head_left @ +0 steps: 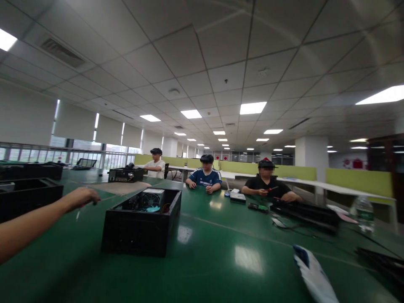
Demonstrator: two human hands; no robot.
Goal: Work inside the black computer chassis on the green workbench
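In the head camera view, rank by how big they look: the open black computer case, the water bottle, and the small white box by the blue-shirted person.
1. open black computer case, nearest the camera
2. water bottle
3. small white box, farthest away

Open-plan office with a long glossy green tabletop (221, 261) under a white tiled ceiling.
Three seated people face the camera across the tabletop: one in a white shirt (155, 167), one in a blue shirt (205, 178), one in a black shirt (267, 187). A clear plastic water bottle (364, 213) stands at the right, near a long flat black chassis (307, 214). A white-and-blue cloth (312, 273) lies in the foreground. Yellow-green partitions (360, 180) line the background.
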